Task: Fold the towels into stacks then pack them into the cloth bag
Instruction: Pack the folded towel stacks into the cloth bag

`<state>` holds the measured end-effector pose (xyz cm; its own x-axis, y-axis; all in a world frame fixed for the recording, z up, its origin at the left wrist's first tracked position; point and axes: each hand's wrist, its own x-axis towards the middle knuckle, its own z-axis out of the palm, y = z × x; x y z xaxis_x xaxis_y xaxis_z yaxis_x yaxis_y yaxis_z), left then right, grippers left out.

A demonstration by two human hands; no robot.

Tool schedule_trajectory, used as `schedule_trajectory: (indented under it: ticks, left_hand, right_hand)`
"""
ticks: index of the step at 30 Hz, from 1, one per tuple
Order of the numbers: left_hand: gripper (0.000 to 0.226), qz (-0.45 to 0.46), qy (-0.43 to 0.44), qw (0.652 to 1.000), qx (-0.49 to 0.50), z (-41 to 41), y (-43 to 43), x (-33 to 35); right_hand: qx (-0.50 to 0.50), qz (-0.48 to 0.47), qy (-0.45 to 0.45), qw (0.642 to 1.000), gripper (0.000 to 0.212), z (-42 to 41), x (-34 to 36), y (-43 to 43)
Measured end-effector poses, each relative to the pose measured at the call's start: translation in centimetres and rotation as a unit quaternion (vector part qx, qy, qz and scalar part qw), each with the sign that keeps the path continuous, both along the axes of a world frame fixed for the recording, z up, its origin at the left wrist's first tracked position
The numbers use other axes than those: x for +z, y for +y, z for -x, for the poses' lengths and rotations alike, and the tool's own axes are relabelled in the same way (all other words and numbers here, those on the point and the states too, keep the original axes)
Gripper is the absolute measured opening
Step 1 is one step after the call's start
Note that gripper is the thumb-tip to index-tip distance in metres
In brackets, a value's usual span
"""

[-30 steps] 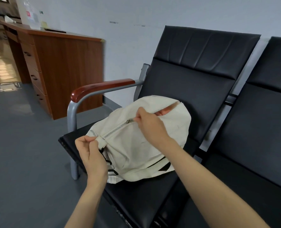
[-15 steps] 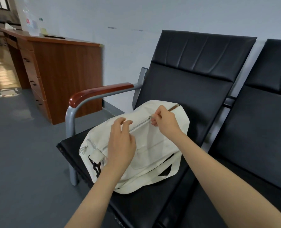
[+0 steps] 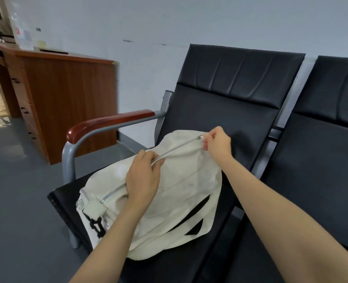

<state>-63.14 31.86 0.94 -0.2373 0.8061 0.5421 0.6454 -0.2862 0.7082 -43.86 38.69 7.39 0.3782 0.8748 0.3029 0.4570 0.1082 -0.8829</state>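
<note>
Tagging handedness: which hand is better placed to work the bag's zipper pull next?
Right. The right hand pinches the zipper pull at the far end of the cloth bag; the left hand grips the fabric mid-zipper, likely bracing it.

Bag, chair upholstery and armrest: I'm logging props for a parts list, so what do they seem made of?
The bag looks like matte off-white woven cloth, likely canvas: it creases softly. The chair upholstery looks like black leather or vinyl, with a slight sheen and stitched panels. The armrest looks like glossy red-brown varnished wood on a grey metal tube.
</note>
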Motion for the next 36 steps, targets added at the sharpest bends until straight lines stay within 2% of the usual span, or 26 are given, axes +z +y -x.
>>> schedule_trajectory:
  ticks: [1, 3, 5, 7, 11, 15, 20, 24, 26, 28, 33, 34, 36]
  left_hand:
    - [0.015, -0.001, 0.014, 1.000, 0.006, -0.1, -0.2, -0.2]
    - [0.011, 0.034, 0.103, 0.994, 0.031, -0.8, -0.2, -0.2]
    - [0.028, 0.086, 0.187, 0.977, 0.048, -2.5, 0.3, 0.6]
    - [0.042, 0.095, 0.223, 0.970, 0.020, -4.9, 1.2, 1.8]
    - [0.032, 0.109, 0.252, 0.961, -0.034, -8.6, 4.5, 3.6]
    - [0.021, 0.096, 0.160, 0.980, -0.063, -8.2, 5.5, 3.3]
    - [0.019, 0.019, 0.057, 0.997, -0.057, -6.7, 4.1, 2.4]
    - [0.017, -0.014, 0.044, 0.998, -0.053, -6.9, 4.0, 1.4]
    - [0.016, -0.022, 0.031, 0.998, -0.048, -7.1, 4.4, 1.0]
    - [0.016, -0.023, 0.051, 0.998, -0.042, -7.4, 5.2, 0.8]
    - [0.026, 0.082, 0.142, 0.986, -0.030, -7.6, 7.6, -0.3]
    - [0.026, 0.095, 0.156, 0.983, -0.025, -7.6, 7.9, -0.5]
    - [0.030, 0.097, 0.202, 0.975, -0.007, -7.8, 8.2, -0.9]
  right_hand:
    - [-0.034, 0.016, 0.024, 0.999, 0.021, -1.0, -0.1, 0.5]
    - [-0.074, 0.043, 0.014, 0.996, 0.021, -2.4, -0.6, 0.8]
    - [-0.044, 0.032, -0.010, 0.998, 0.021, -2.5, -1.3, 0.5]
    - [0.004, 0.003, -0.027, 1.000, 0.020, -2.1, -1.6, -0.2]
    - [0.032, -0.013, -0.052, 0.998, 0.015, -2.7, -1.1, -1.0]
    - [0.021, -0.013, -0.113, 0.993, 0.013, -3.5, -0.8, -1.0]
    - [-0.057, 0.004, -0.059, 0.997, 0.016, -5.3, -1.1, 1.6]
    - [-0.102, 0.033, -0.025, 0.994, 0.013, -6.4, -2.1, 3.2]
    - [-0.094, 0.043, -0.004, 0.995, 0.013, -6.6, -2.5, 3.4]
    - [-0.056, 0.073, 0.019, 0.996, 0.004, -7.0, -2.5, 2.6]
    - [0.054, 0.208, -0.072, 0.974, 0.055, -7.2, -5.5, -1.9]
    - [0.075, 0.239, -0.071, 0.966, 0.061, -6.9, -6.7, -2.8]
    - [0.092, 0.266, -0.003, 0.960, 0.067, -6.3, -9.1, -4.0]
